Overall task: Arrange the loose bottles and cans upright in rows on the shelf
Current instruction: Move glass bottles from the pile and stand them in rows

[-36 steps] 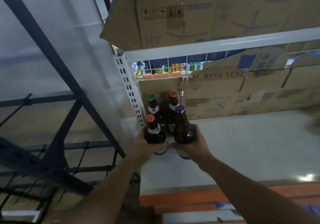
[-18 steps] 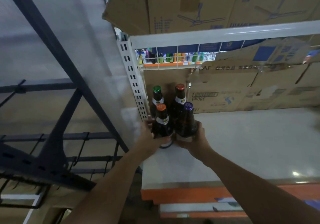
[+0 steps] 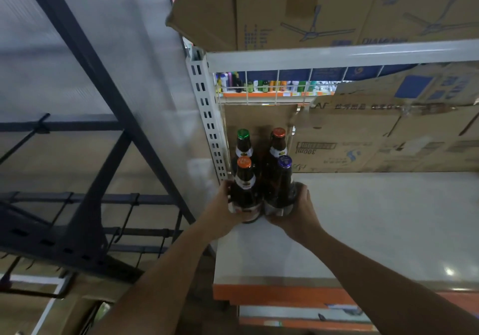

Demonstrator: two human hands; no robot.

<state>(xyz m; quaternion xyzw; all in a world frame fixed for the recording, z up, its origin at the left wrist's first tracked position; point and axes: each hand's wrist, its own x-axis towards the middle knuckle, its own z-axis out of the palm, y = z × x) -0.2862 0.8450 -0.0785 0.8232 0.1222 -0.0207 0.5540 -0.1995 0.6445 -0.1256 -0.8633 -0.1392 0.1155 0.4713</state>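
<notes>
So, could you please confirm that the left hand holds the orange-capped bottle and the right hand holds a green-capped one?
Not quite: in the head view the right hand holds the purple-capped bottle; the green-capped bottle stands in the back row. The left hand does hold the orange-capped bottle.

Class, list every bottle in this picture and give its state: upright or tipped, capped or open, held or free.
Orange-capped bottle: upright, capped, gripped by left hand.
Purple-capped bottle: upright, capped, gripped by right hand.
Green-capped bottle: upright, capped, free, back row.
Red-capped bottle: upright, capped, free, back row.
</notes>
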